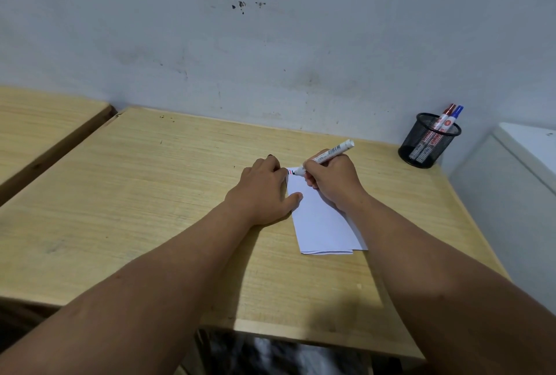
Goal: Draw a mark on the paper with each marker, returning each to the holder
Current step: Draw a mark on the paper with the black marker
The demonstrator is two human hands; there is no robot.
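My right hand [331, 182] grips the white marker [329, 154], tip on the paper's [322, 224] far corner. My left hand [264, 191] pins its left edge, fingers curled; I cannot tell if they hold anything. The mesh holder [427, 145] stands beyond, rightward.

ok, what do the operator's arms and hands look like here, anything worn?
Nothing worn that shows. Left hand and right hand are bare: no gloves, no rings visible. Left forearm and right forearm are bare to the frame edge: no sleeves, watch or bands.

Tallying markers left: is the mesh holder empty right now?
No, a red-capped marker and a blue-capped marker stand inside the black mesh holder.
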